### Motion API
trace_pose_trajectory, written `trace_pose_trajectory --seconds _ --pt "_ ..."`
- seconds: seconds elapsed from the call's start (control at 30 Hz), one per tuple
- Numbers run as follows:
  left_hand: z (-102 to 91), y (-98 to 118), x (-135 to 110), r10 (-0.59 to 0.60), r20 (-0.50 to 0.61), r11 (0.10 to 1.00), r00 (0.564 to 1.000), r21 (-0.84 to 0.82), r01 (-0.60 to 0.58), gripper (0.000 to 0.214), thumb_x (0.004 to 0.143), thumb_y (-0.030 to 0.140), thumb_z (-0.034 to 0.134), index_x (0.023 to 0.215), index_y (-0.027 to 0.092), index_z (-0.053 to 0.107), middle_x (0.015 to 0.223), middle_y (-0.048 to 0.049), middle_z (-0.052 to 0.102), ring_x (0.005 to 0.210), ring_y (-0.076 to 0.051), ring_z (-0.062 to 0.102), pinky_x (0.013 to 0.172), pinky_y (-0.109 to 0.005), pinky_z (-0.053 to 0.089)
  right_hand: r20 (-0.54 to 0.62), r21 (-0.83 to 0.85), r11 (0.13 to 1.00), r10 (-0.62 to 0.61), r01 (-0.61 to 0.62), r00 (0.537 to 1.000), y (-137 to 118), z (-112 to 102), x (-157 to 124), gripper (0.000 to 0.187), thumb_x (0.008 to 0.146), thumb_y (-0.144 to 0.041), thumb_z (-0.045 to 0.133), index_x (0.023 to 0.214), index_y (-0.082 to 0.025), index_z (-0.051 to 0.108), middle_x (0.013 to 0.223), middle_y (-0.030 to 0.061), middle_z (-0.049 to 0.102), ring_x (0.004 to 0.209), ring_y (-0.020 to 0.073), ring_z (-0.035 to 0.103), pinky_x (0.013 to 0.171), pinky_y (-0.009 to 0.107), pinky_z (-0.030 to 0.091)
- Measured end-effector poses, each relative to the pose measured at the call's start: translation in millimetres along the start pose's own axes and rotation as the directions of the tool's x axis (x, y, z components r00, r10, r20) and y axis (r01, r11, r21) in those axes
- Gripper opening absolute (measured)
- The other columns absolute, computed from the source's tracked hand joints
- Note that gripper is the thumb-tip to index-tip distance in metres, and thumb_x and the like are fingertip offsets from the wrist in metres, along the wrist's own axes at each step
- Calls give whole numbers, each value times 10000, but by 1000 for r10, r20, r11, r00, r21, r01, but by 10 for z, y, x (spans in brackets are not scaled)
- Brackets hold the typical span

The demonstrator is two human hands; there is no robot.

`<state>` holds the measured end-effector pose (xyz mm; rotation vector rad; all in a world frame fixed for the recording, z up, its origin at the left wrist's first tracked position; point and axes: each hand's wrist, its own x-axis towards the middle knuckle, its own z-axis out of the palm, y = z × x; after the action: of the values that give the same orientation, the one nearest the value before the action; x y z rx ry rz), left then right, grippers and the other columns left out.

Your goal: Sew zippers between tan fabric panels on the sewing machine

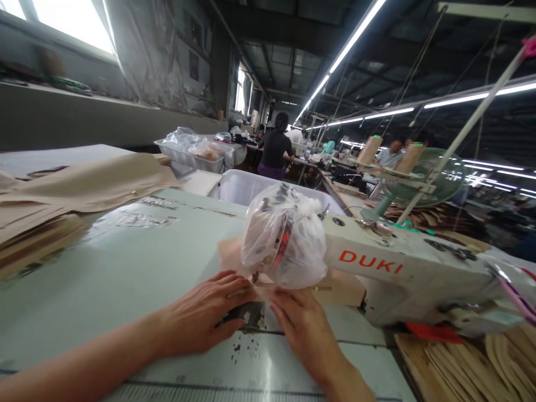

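Note:
A beige fabric piece (pixel 345 288) lies under the head of the sewing machine (pixel 371 259), showing on both sides of it. A clear plastic bag (pixel 310 240) is wrapped around the machine head and hides part of it. My left hand (pixel 218 310) rests palm down left of the needle area, fingers stretched out and their tips at the fabric's near edge, thumb apart. On the other side, my right hand (pixel 304 321) lies flat with its fingers extended on the fabric just below the bag. Its fingertips are partly hard to make out.
Stacked beige fabric pieces (pixel 84 178) cover the table's left side; more brown pieces (pixel 464 365) lie at lower right. Behind the machine stands a white bin (pixel 238 184). Thread cones (pixel 371 149) and a green fan (pixel 448 178) are at right. A person (pixel 276 148) works farther back.

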<state>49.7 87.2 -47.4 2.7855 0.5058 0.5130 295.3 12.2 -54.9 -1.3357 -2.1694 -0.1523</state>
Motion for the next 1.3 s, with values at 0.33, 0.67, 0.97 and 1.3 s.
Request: trace_pose_trajectory --seconds 0.33,0.67,0.97,1.3 --pt "-53 -38 38 -35 49 999 998 31 33 618 946 218 603 1518 340 404 1402 -23 576 1320 -245 514 1249 -454 182 122 97 995 24 -36 992 42 241 185 432 1007 -110 438 1392 -218 601 1292 69 666 1133 236 678 1063 434 523" --pt "4 -73 13 -29 46 997 998 74 26 678 965 215 576 1569 352 301 1491 3 506 1402 -204 432 1268 -408 102 108 27 998 -63 60 992 238 384 71 571 930 -40 537 1453 -270 536 1387 42 600 1212 247 634 1035 400 543" --pt "38 -97 -4 -22 20 997 1000 80 20 649 985 269 584 1565 360 307 1491 3 509 1388 -213 453 1266 -403 76 52 -60 998 -23 26 998 263 538 53 593 822 29 631 1355 -231 637 1286 80 666 1117 303 684 961 450 589" --pt "20 -34 39 -26 -3 998 1000 59 26 645 947 304 648 1538 335 394 1382 -31 584 1338 -252 497 1254 -438 147 46 -84 995 -55 59 997 208 465 55 475 923 -31 554 1367 -184 621 1263 102 679 1129 258 678 980 406 583"
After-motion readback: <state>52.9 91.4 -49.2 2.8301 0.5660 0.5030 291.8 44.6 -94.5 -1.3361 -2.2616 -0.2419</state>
